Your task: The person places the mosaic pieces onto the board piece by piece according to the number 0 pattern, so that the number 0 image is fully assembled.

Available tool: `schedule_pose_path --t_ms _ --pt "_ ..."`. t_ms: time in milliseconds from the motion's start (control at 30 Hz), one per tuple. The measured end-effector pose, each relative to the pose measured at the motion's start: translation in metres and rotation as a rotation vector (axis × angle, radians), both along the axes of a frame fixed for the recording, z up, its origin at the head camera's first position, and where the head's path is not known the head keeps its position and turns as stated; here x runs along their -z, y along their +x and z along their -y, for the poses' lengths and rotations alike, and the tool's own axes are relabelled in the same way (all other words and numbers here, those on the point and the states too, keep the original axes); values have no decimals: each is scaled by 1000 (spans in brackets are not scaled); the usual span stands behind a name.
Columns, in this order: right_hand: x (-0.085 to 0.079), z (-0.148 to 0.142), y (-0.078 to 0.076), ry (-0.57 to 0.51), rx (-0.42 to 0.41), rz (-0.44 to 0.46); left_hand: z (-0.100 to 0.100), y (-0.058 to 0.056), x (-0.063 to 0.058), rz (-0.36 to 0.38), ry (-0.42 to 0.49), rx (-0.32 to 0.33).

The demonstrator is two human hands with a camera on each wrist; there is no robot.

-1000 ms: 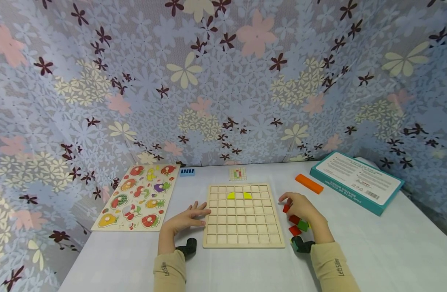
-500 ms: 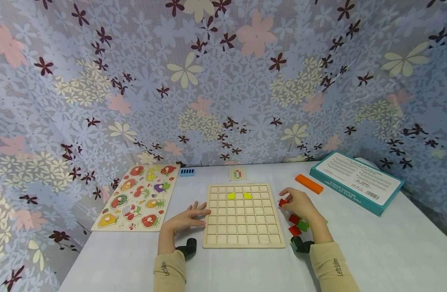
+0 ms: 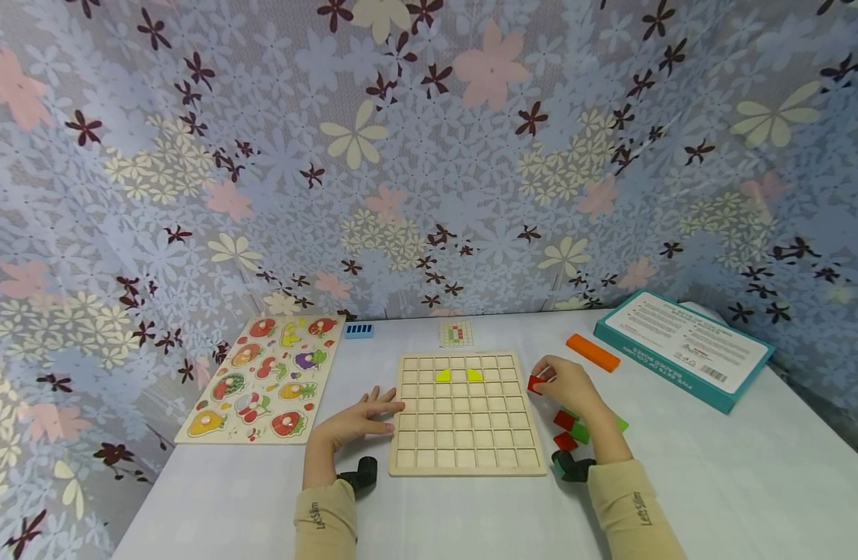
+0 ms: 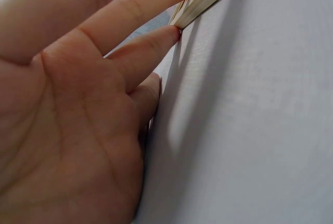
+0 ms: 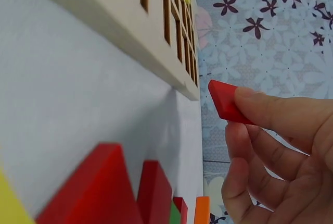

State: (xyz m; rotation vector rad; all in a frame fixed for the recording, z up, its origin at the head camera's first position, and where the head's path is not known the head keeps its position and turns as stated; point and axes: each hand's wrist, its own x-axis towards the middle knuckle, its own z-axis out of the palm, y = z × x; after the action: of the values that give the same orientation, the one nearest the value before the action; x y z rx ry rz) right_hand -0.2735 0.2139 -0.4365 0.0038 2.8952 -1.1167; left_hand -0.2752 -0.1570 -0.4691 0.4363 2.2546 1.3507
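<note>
In the head view a wooden grid board (image 3: 467, 416) lies flat, with two yellow pieces (image 3: 443, 376) set in its second row from the back. My left hand (image 3: 358, 418) rests at the board's left edge, fingers spread; the left wrist view shows fingertips (image 4: 174, 34) touching the rim. Just off the board's right edge, my right hand (image 3: 567, 383) pinches a red tile (image 5: 226, 100) between thumb and fingers, raised above the cloth. Beside that wrist lie several red and green blocks (image 3: 565, 420), partly hidden by the forearm.
A small pattern card (image 3: 457, 334) lies behind the board, near a blue piece (image 3: 359, 330). On the left is a fruit puzzle board (image 3: 260, 381). An orange bar (image 3: 593, 352) and a teal box (image 3: 684, 348) lie at the back right.
My right hand has moved back and a little left, lifting the red tile away from the other blocks toward the board's right edge. My left hand has stayed put.
</note>
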Motion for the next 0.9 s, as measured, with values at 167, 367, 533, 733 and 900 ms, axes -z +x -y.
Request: schedule_pose_path --t_ms 167,367,533,733,900 --pt "-2 6 -1 -12 -17 -8 1 -1 1 3 -4 0" --pt "-8 13 -3 -37 -36 -30 1 -2 0 -4 -11 0" --pt "-8 18 -6 -45 -49 -45 0 -2 -1 -3 -9 -3" --pt "-6 25 -9 -52 -69 -69 -1 -2 0 -2 -5 -7" --pt "-4 31 -11 -61 -79 -87 -1 -2 1 0 -16 -9"
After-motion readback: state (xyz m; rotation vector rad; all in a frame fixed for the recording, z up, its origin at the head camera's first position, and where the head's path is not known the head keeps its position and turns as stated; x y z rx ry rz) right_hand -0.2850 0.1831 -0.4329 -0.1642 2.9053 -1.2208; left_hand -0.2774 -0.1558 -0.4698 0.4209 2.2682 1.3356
